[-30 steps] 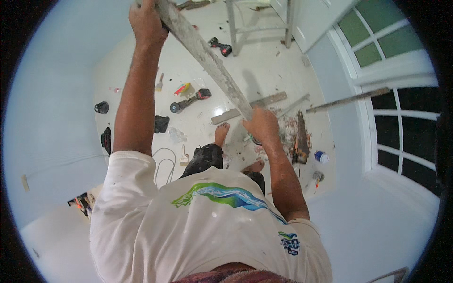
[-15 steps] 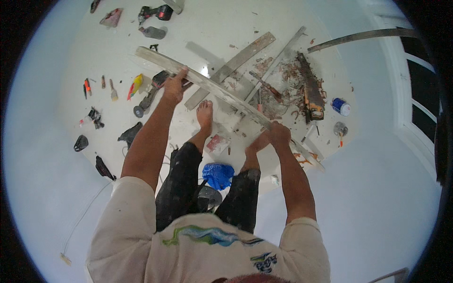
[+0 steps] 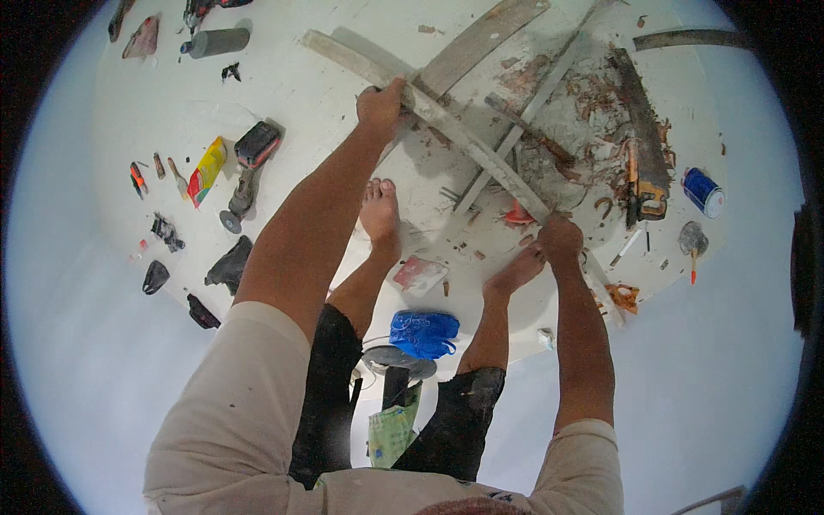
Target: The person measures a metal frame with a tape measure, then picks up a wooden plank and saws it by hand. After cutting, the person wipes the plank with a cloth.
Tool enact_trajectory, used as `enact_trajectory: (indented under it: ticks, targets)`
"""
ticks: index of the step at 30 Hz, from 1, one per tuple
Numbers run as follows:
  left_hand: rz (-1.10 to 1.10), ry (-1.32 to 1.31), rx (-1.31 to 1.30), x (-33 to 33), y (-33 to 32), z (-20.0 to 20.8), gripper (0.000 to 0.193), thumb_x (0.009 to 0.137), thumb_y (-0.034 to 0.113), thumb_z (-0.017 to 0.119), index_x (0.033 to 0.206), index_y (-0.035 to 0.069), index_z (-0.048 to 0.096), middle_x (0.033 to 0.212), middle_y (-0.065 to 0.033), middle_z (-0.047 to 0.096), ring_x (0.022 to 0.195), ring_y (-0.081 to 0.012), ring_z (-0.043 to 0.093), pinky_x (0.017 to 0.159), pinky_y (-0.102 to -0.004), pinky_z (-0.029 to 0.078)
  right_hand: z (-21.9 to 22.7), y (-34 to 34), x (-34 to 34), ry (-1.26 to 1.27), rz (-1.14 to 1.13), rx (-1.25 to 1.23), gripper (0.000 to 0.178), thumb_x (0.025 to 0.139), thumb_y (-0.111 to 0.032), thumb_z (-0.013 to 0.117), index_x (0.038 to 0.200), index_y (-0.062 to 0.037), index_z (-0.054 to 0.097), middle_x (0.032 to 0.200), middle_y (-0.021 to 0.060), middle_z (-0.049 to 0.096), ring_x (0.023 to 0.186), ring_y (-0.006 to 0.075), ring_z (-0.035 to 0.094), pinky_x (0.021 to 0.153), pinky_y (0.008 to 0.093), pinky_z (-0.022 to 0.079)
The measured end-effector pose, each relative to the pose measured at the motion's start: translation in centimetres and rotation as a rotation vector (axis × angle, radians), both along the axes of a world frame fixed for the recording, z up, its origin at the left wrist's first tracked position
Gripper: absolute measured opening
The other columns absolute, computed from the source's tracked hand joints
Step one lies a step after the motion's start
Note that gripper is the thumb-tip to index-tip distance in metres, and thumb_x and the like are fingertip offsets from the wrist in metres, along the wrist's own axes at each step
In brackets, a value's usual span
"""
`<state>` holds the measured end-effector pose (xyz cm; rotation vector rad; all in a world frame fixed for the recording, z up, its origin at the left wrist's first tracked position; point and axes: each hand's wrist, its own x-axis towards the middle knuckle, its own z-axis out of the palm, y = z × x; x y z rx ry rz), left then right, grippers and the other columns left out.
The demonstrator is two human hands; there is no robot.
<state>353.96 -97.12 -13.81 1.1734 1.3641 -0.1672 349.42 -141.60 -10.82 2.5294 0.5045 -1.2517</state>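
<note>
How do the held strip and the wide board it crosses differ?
The strip is gripped by the left hand and right hand; the board lies on the floor. The strip looks narrower than the board. In view, the strip slants toward lower right, the board toward lower left. Both look greyish.

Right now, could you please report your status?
Left hand, right hand both gripping long, straight greyish wooden strip. Strip overlapping flat grey wooden board in view. Orange-handled, dark-bladed handsaw lying right of strip.

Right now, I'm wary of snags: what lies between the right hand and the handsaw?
In the head view, a curved brown scrap lies on the pale floor between the right hand, gripping the plank, and the handsaw.
</note>
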Motion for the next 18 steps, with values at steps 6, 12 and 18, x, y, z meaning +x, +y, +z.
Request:
enact_trajectory:
  ticks: [6, 12, 18]
  targets:
    - [-0.472, 0.02, 0.463, -5.7, 3.5, -2.6, 0.059, 0.09, 0.038, 0.08, 0.126, -0.006, 0.064, 0.113, -0.0201, 0.073, 0.092, -0.0315, 0.074, 0.085, -0.0426, 0.059, -2.2, 1.7, 0.9, 0.018, -0.003, 0.07, 0.037, 0.087, -0.026, 0.071, 0.115, -0.0035, 0.069, 0.094, 0.0174, 0.075, 0.091, 0.0349, 0.076, 0.082, 0.0495, 0.061]
    - [-0.843, 0.15, 0.163, -7.7, -5.6, 3.7, 0.039, 0.098, 0.04, 0.07, 0.104, 0.001, 0.073, 0.09, -0.0128, 0.073, 0.079, -0.0236, 0.07, 0.077, -0.0398, 0.057, 4.5, 3.4, 3.1, 0.173, -0.127, 0.177, 0.09, 0.077, -0.033, 0.085, 0.149, 0.003, 0.046, 0.12, 0.0259, 0.071, 0.113, 0.0424, 0.069, 0.1, 0.0499, 0.055]
    - [-1.048, -0.269, -0.556, -8.1, -13.8, 14.7, 0.039, 0.097, 0.031, 0.075, 0.124, 0.004, 0.073, 0.109, -0.0088, 0.078, 0.1, -0.0169, 0.072, 0.091, -0.0342, 0.056, 15.2, 10.1, 2.3, 0.455, -0.428, 0.51, 0.138, 0.063, -0.048, 0.097, 0.163, 0.005, 0.018, 0.148, 0.0317, 0.055, 0.137, 0.0427, 0.057, 0.113, 0.0475, 0.047]
